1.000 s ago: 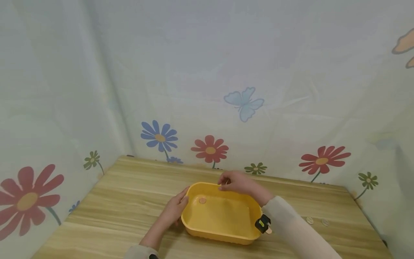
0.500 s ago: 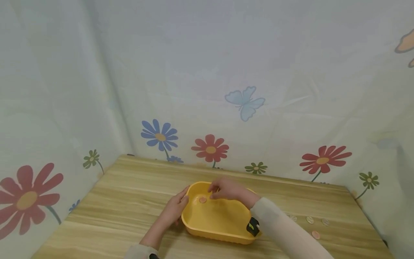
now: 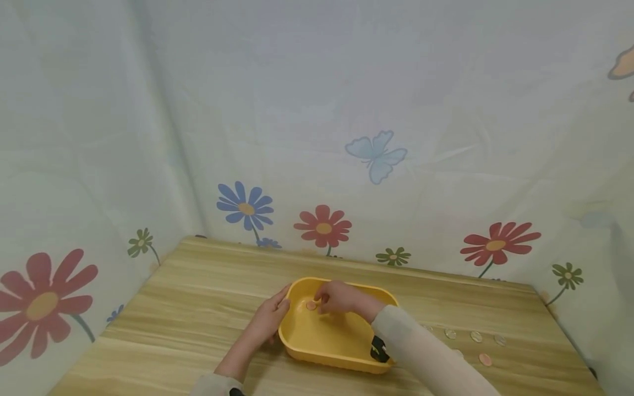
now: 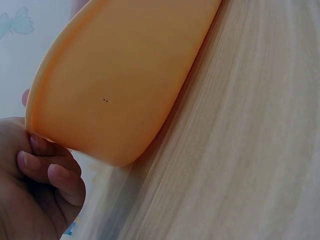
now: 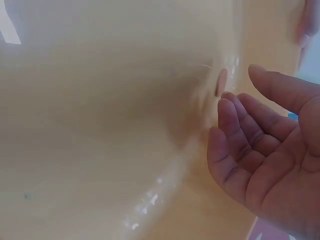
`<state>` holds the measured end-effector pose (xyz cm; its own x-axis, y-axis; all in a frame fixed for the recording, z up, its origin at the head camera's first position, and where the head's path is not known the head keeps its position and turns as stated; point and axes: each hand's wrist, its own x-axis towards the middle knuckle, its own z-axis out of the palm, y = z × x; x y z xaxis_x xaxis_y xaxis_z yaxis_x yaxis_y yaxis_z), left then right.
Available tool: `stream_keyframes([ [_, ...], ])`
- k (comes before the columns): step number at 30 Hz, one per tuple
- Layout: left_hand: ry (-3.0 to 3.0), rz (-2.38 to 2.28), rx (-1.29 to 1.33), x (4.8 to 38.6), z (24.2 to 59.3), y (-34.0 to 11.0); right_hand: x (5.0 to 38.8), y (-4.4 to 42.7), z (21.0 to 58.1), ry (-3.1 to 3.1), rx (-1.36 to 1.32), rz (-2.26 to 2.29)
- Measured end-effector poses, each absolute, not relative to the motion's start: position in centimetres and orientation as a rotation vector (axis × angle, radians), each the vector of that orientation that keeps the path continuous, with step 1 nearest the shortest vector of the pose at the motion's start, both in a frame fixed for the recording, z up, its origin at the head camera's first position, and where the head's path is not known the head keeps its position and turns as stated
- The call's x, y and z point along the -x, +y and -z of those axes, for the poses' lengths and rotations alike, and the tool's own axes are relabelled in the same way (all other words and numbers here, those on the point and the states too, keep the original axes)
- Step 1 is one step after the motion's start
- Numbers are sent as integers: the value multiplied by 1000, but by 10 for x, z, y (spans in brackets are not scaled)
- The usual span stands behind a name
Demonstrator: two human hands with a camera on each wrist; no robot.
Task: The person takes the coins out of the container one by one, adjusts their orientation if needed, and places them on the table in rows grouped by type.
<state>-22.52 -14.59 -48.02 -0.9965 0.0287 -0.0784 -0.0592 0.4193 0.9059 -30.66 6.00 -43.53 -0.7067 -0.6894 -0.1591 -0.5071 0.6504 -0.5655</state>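
Observation:
A yellow plastic basin sits on the wooden table in the head view. My left hand grips its left rim, with the thumb at the rim; the left wrist view shows curled fingers against the outer wall. In the basin's far left corner lies one copper-coloured coin. My right hand is inside the basin, just right of this coin. From the right wrist view, its thumb and bent fingers stand apart beside the coin, with nothing held between them.
Several coins lie on the table right of the basin, among them a copper-coloured one and a silvery one. My right sleeve crosses the basin's right side. A flower-print cloth stands behind the wooden table.
My right hand has moved from above the basin's far rim down and left to the coin inside. More coins on the table show past the sleeve. My left hand stays put.

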Motion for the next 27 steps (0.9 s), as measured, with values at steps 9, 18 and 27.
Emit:
stream_keyframes([
  [9,2586,-1641,20,227,482,-146,306,53,449,2532,964,715],
  [18,2570,-1648,5,227,482,-146,306,49,458,2569,1012,720],
  [27,2595,-1638,9,228,482,-147,309,43,469,2594,1067,708],
])
